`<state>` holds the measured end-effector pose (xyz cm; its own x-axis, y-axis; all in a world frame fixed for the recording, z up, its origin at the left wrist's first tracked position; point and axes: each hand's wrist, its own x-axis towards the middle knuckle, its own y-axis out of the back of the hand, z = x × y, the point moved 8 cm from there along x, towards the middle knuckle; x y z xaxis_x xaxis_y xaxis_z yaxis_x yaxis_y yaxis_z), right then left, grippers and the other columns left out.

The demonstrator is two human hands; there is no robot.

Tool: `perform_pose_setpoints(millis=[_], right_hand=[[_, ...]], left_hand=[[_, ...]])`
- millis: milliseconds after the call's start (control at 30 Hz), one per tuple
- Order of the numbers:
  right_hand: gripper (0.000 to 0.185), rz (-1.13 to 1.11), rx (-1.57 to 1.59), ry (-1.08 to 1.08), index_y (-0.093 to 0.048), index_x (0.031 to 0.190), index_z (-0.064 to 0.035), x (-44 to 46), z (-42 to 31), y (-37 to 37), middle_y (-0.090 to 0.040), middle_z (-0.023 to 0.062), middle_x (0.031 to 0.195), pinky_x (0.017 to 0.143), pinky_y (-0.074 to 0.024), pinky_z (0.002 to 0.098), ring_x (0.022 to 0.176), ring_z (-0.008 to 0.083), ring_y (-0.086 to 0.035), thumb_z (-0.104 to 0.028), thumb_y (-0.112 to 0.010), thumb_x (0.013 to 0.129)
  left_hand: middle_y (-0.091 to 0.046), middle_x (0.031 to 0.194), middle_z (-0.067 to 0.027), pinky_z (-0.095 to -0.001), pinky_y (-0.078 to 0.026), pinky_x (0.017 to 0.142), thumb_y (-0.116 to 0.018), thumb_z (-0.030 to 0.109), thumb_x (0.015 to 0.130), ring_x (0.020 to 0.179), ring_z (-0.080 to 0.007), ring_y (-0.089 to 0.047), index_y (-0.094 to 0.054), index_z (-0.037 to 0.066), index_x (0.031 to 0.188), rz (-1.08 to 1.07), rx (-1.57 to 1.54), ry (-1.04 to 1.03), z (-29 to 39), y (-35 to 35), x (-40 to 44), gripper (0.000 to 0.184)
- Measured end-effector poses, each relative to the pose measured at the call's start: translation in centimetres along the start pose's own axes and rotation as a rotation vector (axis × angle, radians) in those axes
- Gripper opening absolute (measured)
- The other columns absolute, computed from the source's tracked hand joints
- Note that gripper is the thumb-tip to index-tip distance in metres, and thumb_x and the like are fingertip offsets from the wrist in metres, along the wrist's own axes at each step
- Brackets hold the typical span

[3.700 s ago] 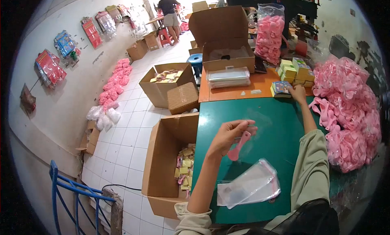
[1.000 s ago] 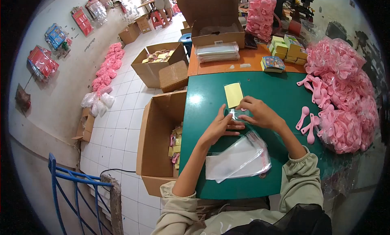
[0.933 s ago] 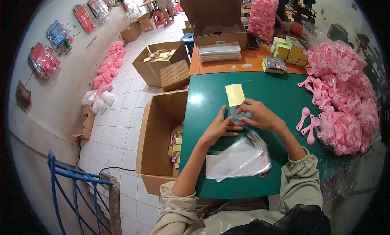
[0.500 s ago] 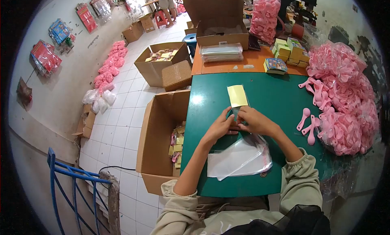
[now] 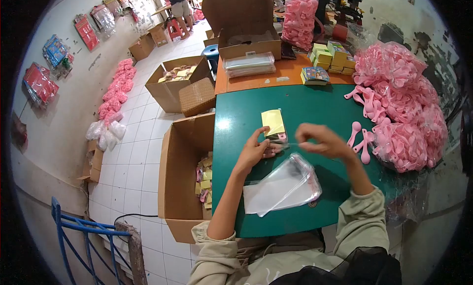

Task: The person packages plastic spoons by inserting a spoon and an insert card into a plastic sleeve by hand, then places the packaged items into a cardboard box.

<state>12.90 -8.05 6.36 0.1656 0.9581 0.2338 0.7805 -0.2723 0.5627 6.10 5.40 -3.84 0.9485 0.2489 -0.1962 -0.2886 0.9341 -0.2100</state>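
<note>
On the green table (image 5: 246,100) lies a clear packet with a yellow card (image 5: 273,122) and a bit of pink at its lower end. My left hand (image 5: 257,149) rests on the packet's lower part, thumb near the card, fingers apart. To the right, my right hand (image 5: 322,141) is raised and blurred, its fingers closed in a pinch; a thin clear strip seems to stretch from it toward the packet. Flat clear bags (image 5: 281,186) are fanned out nearer my body. Loose pink spoons (image 5: 354,133) lie right of my right hand.
Large bags of pink spoons (image 5: 401,137) fill the table's right side. Stacked small cards (image 5: 314,75) and an open carton (image 5: 249,48) stand at the back. A deep cardboard box (image 5: 185,171) with packets is at the left edge. A person (image 5: 178,9) stands far off.
My right hand has moved right, away from the packet and my left hand. Pink now shows below the yellow card. The whole view has shifted a little.
</note>
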Motion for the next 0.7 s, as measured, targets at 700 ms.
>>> perform_pose_setpoints(millis=[700], right_hand=[[0.059, 0.136, -0.322, -0.111, -0.044, 0.115, -0.0085, -1.2, 2.6, 0.1, -0.041, 0.0123, 0.109, 0.076, -0.0487, 0.0349, 0.089, 0.0247, -0.055, -0.011, -0.077, 0.066]], left_hand=[[-0.06, 0.107, -0.0123, -0.0248, -0.051, 0.083, -0.038, 0.011, 0.095, 0.1, -0.017, -0.06, -0.051, -0.004, 0.113, -0.136, -0.243, 0.037, 0.4, -1.0, -0.3, 0.026]])
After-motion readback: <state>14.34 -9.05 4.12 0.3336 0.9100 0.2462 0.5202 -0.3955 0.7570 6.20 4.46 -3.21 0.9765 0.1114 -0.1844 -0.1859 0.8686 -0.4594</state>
